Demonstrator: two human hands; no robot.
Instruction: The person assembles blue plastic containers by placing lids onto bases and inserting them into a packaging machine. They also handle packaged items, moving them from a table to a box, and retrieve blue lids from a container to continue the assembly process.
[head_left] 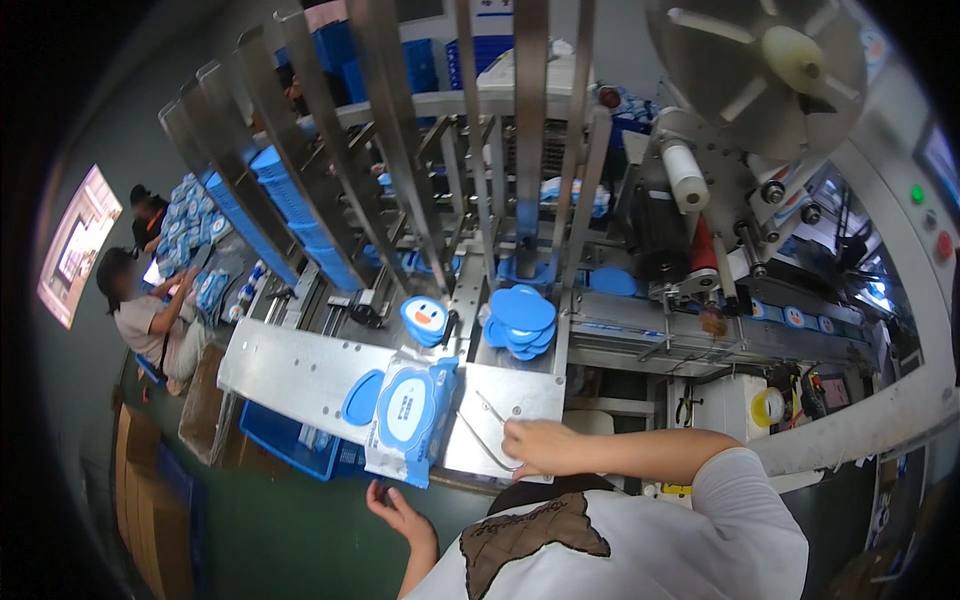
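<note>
My right hand (540,447) is closed over the bare metal plate, gripping what look like thin metal tweezers (482,442) with their two prongs spread apart. My left hand (402,514) is below the table's front edge, fingers apart and holding nothing. Just above it lies a blue and white pack of wet wipes (407,412) with an oval lid, slightly overhanging the edge. A blue oval lid (362,397) rests against the pack's left side. Behind the pack is a small stack of lids with a printed bird face (425,318). To its right sits a loose pile of plain blue lids (520,318).
Tall metal guide rails (395,130) rise behind the plate, with stacked blue lids (290,205) between some. A labelling machine with a large reel (760,70) stands at right. A blue crate (290,440) is below the table. Two people sit at far left near piled packs (190,220).
</note>
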